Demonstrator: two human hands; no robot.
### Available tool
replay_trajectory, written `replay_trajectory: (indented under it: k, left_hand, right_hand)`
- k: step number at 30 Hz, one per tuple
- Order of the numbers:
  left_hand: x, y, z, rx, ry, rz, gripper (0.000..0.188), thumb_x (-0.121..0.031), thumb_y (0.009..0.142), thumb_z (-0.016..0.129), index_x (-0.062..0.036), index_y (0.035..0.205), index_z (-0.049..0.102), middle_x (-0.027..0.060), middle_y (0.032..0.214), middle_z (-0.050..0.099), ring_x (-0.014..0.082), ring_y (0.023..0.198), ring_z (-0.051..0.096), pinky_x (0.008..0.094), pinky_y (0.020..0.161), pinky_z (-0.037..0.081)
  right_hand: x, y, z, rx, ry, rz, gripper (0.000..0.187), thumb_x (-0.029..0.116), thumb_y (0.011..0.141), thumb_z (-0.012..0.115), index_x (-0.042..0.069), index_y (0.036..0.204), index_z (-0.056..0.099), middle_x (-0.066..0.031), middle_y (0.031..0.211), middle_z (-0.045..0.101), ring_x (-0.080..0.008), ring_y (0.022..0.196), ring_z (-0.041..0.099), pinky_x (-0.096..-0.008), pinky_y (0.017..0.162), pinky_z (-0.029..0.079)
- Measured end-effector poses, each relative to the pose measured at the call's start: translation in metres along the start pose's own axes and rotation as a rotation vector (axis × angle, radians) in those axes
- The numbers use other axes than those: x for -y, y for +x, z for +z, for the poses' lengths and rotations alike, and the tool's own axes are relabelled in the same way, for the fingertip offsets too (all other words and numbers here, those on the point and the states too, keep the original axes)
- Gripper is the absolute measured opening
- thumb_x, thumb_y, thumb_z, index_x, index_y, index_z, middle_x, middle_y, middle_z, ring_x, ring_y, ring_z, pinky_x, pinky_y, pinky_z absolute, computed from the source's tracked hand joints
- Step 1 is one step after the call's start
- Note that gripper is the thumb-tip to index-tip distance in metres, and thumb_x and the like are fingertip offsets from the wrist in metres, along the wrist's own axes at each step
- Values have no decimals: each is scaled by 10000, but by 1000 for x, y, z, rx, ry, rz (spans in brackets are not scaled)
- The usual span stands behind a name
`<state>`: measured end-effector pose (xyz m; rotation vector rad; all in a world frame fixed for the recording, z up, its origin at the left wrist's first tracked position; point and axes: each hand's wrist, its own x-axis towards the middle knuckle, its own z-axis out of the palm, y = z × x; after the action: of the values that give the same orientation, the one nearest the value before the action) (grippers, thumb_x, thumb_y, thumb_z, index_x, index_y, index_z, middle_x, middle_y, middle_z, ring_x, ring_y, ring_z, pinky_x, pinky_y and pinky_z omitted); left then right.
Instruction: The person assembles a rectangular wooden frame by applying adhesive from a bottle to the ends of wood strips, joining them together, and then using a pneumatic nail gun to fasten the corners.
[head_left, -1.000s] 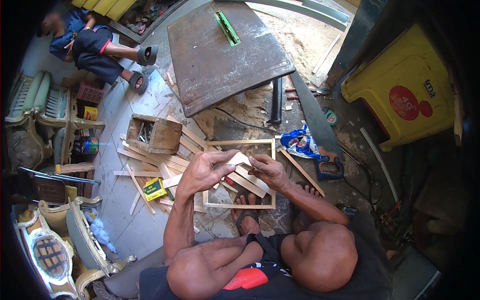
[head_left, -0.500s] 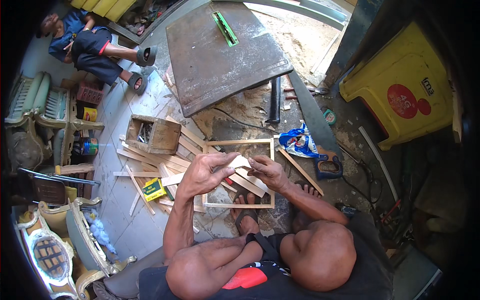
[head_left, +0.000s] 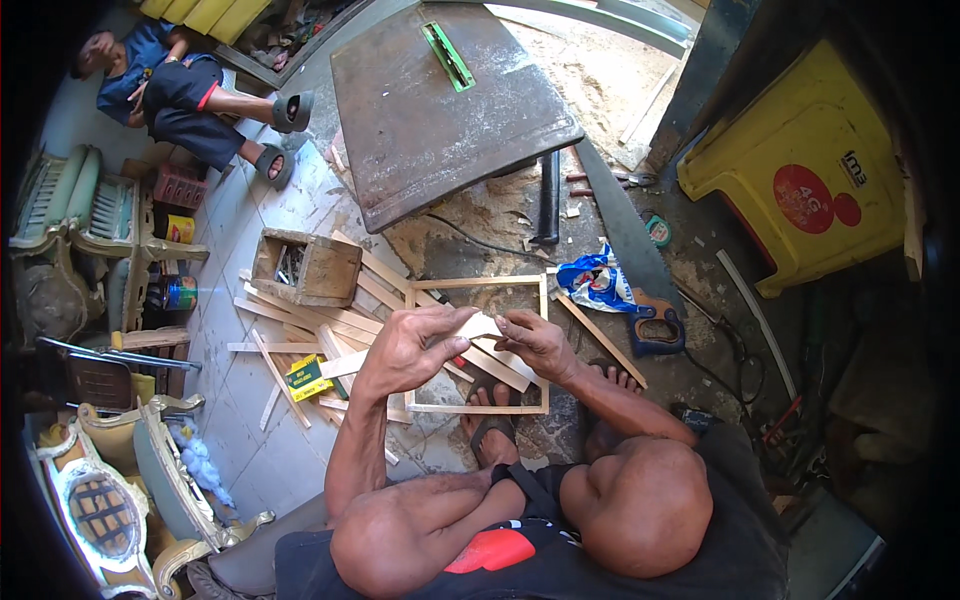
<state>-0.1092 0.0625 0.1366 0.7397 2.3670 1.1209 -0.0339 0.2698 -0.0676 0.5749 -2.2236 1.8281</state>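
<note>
Pale wood piece (head_left: 482, 325): at the clock's centre, raised above the wooden frame, gripped from both sides, likely for steadiness and close viewing; full length hard to tell behind the fingers.
Left hand (head_left: 405, 345): toward 8 o'clock from that piece, pinching its left side with thumb and fingers, probably to hold it level.
Right hand (head_left: 540, 345): toward 4 o'clock, pinching the opposite side with bent fingers, probably as a counter-hold.
Wooden frame (head_left: 480, 281): below both hands, reaching down to a sandalled foot (head_left: 492, 445) at 6 o'clock, presumably placed in front for easy reach.
Wooden strips (head_left: 270, 347): heaped loosely across the floor (head_left: 230, 420) from 8 to 10 o'clock, perhaps for picking from the left.
Wooden box (head_left: 335, 272): at 10 o'clock, holding small metal bits, likely against scattering.
Handsaw (head_left: 625, 235): from 2 to 3 o'clock, laid with handle nearer the right hand, apparently for quick grabbing.
</note>
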Motion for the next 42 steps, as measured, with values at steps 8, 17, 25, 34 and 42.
replay_trajectory:
  k: [8, 17, 25, 34, 42]
  left_hand:
    - [4, 4, 1, -13, -79, -140, 411, -82, 901, 746, 22, 1296, 694, 196, 1097, 758, 211, 912, 737, 330, 811, 569]
    - [5, 3, 1, -12, -154, -244, 384, -99, 927, 734, 21, 1291, 698, 175, 1136, 756, 190, 964, 725, 332, 848, 568]
    - [7, 12, -2, -6, -109, -315, 410, -118, 917, 735, 4, 1306, 692, 193, 1160, 758, 203, 1036, 719, 335, 932, 543]
    - [-17, 7, 23, 19, -162, -282, 404, 16, 856, 682, 47, 1258, 702, 174, 1002, 746, 180, 919, 695, 316, 856, 535]
    - [-42, 4, 20, 39, 68, -252, 392, -6, 834, 729, 17, 1226, 723, 189, 945, 736, 272, 828, 727, 336, 762, 555]
  right_hand:
    - [-2, 5, -4, 43, 24, 48, 732, 49, 868, 792, 332, 1500, 554, -111, 1101, 684, -269, 940, 704, -338, 790, 608]
    - [-2, 6, -1, 39, 44, 61, 726, 55, 875, 791, 333, 1501, 551, -125, 1122, 678, -265, 951, 707, -339, 791, 610]
    - [-4, 7, -5, 88, -26, 63, 726, 42, 899, 764, 298, 1531, 515, -154, 1221, 650, -280, 1005, 717, -340, 817, 611]
    - [47, -89, -105, -85, -350, 475, 637, 173, 946, 733, 48, 1513, 472, -216, 1251, 634, -354, 1125, 660, -424, 955, 551]
    - [131, -267, -175, -272, -914, 1110, 599, 159, 930, 719, -71, 1429, 480, -316, 1270, 586, -496, 1135, 599, -532, 994, 487]
